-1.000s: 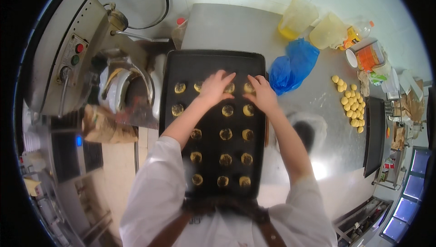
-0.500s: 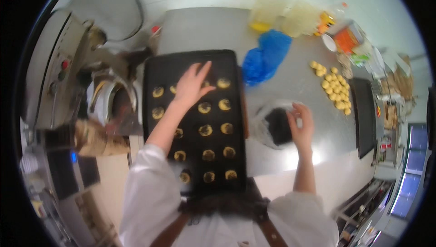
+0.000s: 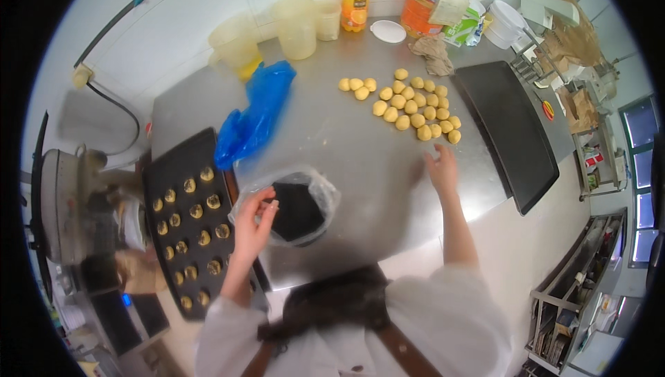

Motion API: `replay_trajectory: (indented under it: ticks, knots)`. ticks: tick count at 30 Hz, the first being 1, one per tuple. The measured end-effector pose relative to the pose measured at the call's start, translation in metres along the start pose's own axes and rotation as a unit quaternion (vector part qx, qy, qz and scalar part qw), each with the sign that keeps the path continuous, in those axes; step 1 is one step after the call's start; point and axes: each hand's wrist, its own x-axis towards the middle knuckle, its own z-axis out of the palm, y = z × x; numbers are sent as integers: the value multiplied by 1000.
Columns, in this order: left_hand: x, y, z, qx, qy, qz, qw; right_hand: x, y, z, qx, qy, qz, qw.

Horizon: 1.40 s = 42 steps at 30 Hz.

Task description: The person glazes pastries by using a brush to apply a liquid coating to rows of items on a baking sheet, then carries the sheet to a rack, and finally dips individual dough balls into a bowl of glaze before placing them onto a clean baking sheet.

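My left hand [image 3: 253, 222] is over the left rim of a clear plastic bag [image 3: 331, 193], its fingers curled toward the thumb; I cannot make out anything between them. Black, fine-looking contents [image 3: 299, 212] fill the opened bag. To the right, my right hand [image 3: 442, 168] reaches over the steel table with thumb and fingers apart, just short of a cluster of round yellow dough balls [image 3: 410, 107]. At the left lies a dark baking tray [image 3: 181, 169] with rows of yellow dough pieces [image 3: 204, 238] that have black tops.
A crumpled blue plastic bag [image 3: 258, 110] lies beyond the clear bag. A second dark tray [image 3: 509, 127] sits right of the dough balls. Along the wall stand yellowish jugs [image 3: 296, 27], an orange drink bottle [image 3: 355, 6], an orange tub [image 3: 420, 8] and a cloth [image 3: 433, 53].
My view has swung right. The left hand has moved from over the tray to the clear bag, its fingers now curled. The right hand has left that bag and reached toward the dough balls.
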Motion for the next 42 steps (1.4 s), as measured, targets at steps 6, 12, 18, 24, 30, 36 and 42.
replay_trajectory:
  ticks: [6, 12, 18, 24, 30, 36, 42]
  knots:
    - [29, 82, 73, 14, -65, 60, 996, 66, 15, 29, -70, -32, -106, 991]
    - [62, 124, 148, 66, -145, 52, 986, 29, 21, -5, 177, -15, -37, 983]
    - [158, 122, 303, 224, -305, 170, 910, -73, 72, -65, 439, 25, 124, 890]
    - [206, 83, 440, 339, -286, 176, 879, -139, 93, -133, 449, 74, 242, 857]
    - [185, 80, 426, 286, -208, 163, 921, -149, 80, -160, 545, 92, 229, 801]
    - [112, 105, 268, -299, -298, -263, 868, -126, 37, -128, 659, -54, 168, 731]
    - [34, 63, 104, -460, -176, -264, 829, -94, -59, -92, 714, -273, 151, 627]
